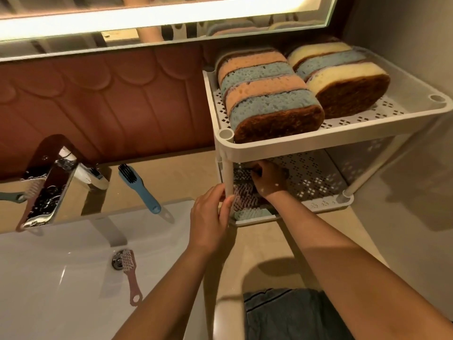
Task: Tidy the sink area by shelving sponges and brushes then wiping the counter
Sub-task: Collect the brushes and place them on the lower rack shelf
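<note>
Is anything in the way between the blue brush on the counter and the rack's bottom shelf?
Nothing lies on the counter between blue brush and lower shelf. At the shelf's near-left corner, the right hand is inside over shelved brushes and the left hand holds the post.

Lit mirror (171, 11) glowed across the top, reddish scalloped backsplash (110, 94) ran right below it. Chrome faucet (54, 182) jutted out at left, the drain (115, 262) lay lower, grey wall (404, 33) stood far right.
</note>
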Action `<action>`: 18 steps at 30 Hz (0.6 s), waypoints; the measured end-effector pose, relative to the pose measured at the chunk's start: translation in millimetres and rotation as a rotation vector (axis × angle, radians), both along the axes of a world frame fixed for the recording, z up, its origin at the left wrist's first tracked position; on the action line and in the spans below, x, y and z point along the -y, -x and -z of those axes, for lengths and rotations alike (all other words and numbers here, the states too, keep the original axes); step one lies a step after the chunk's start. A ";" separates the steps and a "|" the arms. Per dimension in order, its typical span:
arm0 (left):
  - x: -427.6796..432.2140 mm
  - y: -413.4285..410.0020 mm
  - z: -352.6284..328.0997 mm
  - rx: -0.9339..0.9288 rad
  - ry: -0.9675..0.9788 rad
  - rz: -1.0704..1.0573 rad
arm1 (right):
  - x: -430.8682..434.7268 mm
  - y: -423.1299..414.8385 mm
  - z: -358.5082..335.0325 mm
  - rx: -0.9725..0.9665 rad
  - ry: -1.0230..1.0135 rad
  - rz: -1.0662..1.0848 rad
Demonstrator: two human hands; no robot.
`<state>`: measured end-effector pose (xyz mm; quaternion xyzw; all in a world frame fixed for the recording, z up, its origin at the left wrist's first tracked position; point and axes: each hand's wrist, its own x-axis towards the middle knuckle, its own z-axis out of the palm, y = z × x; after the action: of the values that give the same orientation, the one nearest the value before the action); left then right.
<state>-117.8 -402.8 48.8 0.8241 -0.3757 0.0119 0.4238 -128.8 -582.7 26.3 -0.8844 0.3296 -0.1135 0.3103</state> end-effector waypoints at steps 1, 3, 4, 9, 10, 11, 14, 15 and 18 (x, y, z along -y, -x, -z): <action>0.0 -0.3 0.5 0.000 0.004 0.001 | 0.1 -4.1 3.5 -0.013 0.007 -0.016; -0.2 -0.7 0.5 -0.010 0.013 0.002 | 0.9 -9.2 9.5 -0.039 0.009 -0.033; -0.2 -1.3 0.6 -0.017 0.021 0.006 | 2.1 -11.0 12.2 -0.045 0.004 -0.033; -0.2 -2.5 0.6 -0.030 0.054 0.024 | 5.4 -14.4 18.1 -0.082 -0.018 -0.040; -0.5 -2.2 0.5 -0.035 0.058 0.023 | 5.5 -13.6 18.2 -0.079 -0.015 -0.042; -0.8 -2.1 -0.1 -0.040 0.061 0.024 | 5.6 -12.5 18.3 -0.065 -0.019 -0.032; -1.6 -2.3 -1.4 -0.045 0.061 0.034 | 2.1 -1.1 14.3 0.030 -0.073 -0.003; -1.4 -2.7 -1.3 -0.046 0.058 0.035 | -1.1 6.1 12.9 0.062 -0.098 -0.001; -1.2 -3.0 -0.6 -0.057 0.061 0.032 | -16.0 35.6 4.5 0.111 -0.171 0.012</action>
<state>-114.7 -401.6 49.4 0.8048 -0.3760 -0.0068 0.4591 -164.4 -566.7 21.8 -0.8450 0.3258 -0.1360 0.4017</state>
